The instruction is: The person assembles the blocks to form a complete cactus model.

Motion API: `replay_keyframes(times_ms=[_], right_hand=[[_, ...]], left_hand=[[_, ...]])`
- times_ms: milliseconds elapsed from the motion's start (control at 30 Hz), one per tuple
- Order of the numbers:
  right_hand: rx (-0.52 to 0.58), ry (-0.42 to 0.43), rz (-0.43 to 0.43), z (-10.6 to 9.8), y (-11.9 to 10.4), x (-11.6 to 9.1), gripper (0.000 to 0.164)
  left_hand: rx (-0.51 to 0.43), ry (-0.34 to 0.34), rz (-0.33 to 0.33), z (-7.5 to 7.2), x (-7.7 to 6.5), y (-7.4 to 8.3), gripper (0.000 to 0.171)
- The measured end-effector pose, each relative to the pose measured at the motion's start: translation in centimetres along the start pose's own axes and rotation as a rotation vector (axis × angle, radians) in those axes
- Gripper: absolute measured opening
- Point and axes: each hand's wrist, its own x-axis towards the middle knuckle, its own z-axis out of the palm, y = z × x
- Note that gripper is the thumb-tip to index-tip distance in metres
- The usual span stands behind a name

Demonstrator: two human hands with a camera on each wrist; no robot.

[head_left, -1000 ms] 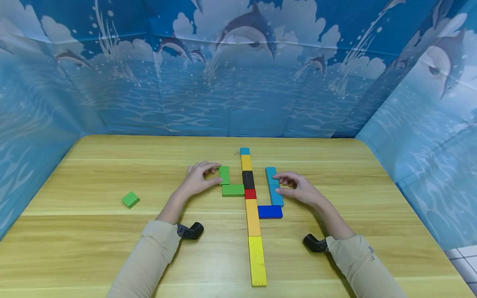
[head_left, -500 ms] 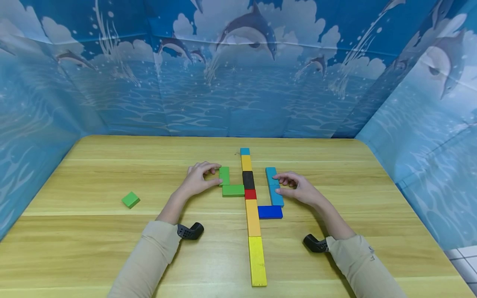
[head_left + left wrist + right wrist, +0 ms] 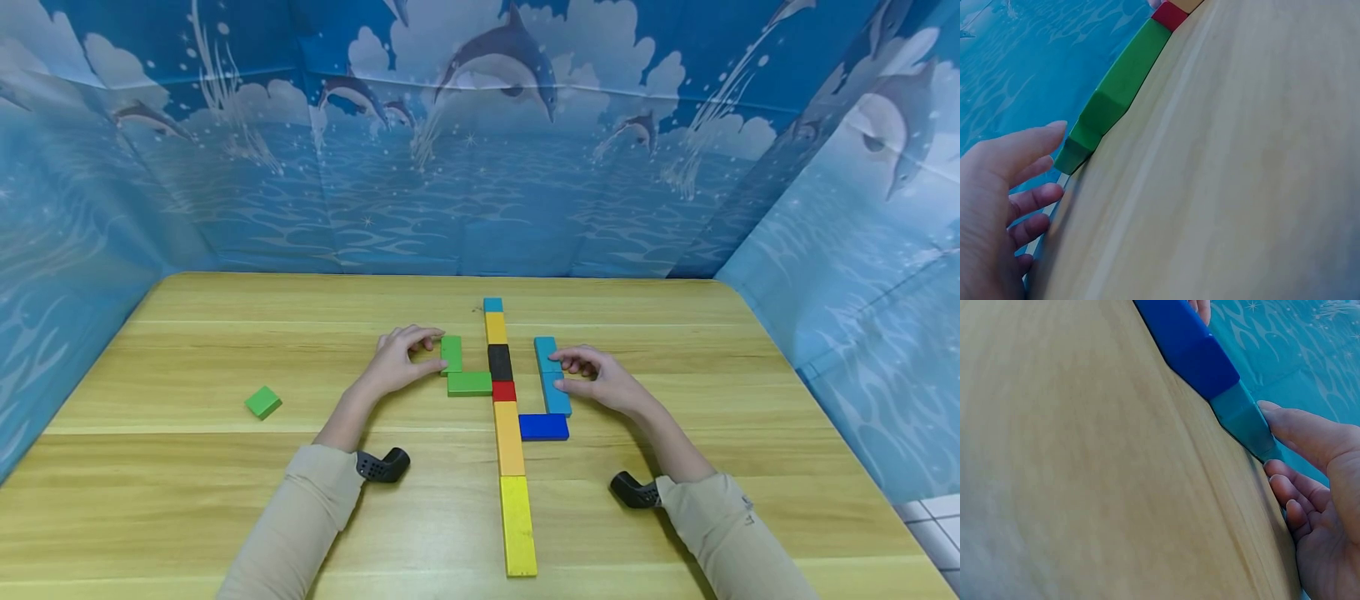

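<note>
Against the outer side of an upright-running green block (image 3: pixel 452 354), my left hand (image 3: pixel 393 362) has its thumb and index fingertip, the fingers loosely bent. A second green block (image 3: pixel 469 384) lies crosswise between it and the central line of blocks. Across the line, my right hand (image 3: pixel 597 377) touches the right side of two light blue blocks (image 3: pixel 548 354) laid end to end, with thumb and index fingertip spread apart. Below them a dark blue block (image 3: pixel 543 427) reaches to the line. In the right wrist view the thumb rests beside the light blue block (image 3: pixel 1244 415).
The central line runs from a small blue block (image 3: pixel 492 305) through a black block (image 3: pixel 499 363) and a red block (image 3: pixel 504 391) to a long yellow block (image 3: pixel 518 525). A loose green block (image 3: pixel 263 402) lies at the left of the wooden table (image 3: pixel 150 517). Dolphin-print cloth (image 3: pixel 465 192) stands behind.
</note>
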Motion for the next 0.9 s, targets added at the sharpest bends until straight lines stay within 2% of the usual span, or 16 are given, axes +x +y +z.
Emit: replay_keyframes(times_ms=[167, 333, 667, 900], right_hand=[[0.005, -0.001, 0.0, 0.0, 0.0, 0.0, 0.039], [0.013, 0.0, -0.004, 0.0, 0.0, -0.1, 0.039], [0.005, 0.003, -0.013, 0.0, 0.1, -0.1, 0.039], [-0.009, 0.003, -0.013, 0.1, -0.1, -0.1, 0.039]], left_hand=[[-0.051, 0.014, 0.017, -0.5, -0.4, -0.2, 0.047], [-0.073, 0.025, 0.024, -1.8, -1.7, -0.2, 0.049], [0.001, 0.048, -0.018, -5.5, -6.0, -1.1, 0.049], [0.088, 0.08, -0.042, -7.5, -9.3, -1.8, 0.051]])
